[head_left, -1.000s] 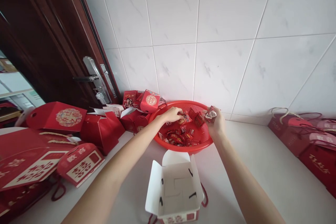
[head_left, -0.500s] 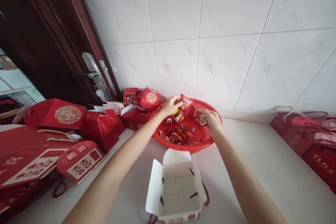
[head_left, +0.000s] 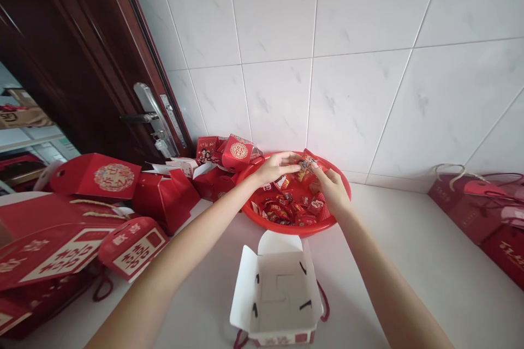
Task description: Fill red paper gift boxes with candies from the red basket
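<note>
My left hand (head_left: 279,168) and my right hand (head_left: 332,190) come together over a red plastic basket (head_left: 292,230). Between them is a red, shiny snack packet (head_left: 307,162) with dark and gold print, gripped by the fingers of both hands. Several red wrapped candies (head_left: 282,210) lie in the basket below. A red packet with a white printed mark (head_left: 317,205) rests at the basket's right side. In front of the basket stands an open white-lined gift box (head_left: 278,289) with dark red cord handles; its inside holds nothing.
Red gift boxes (head_left: 151,248) and other folded red cartons (head_left: 237,152) are piled at the left, near a dark wooden door (head_left: 82,54). Red paper bags (head_left: 470,204) stand at the right. A white tiled wall (head_left: 278,98) rises behind the basket.
My right hand has let go of the packet with the white mark, which now lies in the basket. It has joined my left hand on the other packet, which moved right.
</note>
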Motion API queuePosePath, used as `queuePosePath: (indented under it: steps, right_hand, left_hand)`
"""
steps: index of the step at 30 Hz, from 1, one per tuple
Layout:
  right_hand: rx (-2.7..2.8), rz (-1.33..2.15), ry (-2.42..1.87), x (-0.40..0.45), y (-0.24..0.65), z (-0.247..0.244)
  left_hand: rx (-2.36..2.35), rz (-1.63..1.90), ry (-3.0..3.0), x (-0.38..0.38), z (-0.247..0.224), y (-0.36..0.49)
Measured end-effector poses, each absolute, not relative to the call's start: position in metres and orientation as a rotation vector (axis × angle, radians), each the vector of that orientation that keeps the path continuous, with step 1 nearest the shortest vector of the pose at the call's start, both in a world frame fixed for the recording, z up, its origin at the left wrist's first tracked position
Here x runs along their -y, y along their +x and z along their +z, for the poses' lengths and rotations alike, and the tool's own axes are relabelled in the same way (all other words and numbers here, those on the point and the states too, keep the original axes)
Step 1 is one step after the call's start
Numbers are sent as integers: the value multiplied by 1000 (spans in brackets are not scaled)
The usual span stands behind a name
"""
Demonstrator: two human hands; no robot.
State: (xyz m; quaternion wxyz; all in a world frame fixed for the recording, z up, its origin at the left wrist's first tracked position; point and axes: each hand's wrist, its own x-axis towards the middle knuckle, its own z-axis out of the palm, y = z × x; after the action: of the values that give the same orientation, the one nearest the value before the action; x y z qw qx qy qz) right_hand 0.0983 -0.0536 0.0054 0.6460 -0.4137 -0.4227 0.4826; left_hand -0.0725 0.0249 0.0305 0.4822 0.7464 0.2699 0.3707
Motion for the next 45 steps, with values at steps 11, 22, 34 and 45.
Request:
queuePosePath:
  steps: [11, 22, 34, 45]
  right_hand:
    - [545, 980, -1052, 44, 100, 4]
    - [498, 978, -1015, 45, 100, 6]
    - [538, 1129, -807, 50, 103, 14]
    - [633, 1419, -721, 52, 110, 10]
  left_hand:
    - [-1275, -599, 2534, 9, 19, -84]
    - [-1237, 19, 2487, -14, 15, -76]
    - [-1218, 459, 2100, -8, 18, -90]
    - [-1107, 1240, 1943, 13, 51, -70]
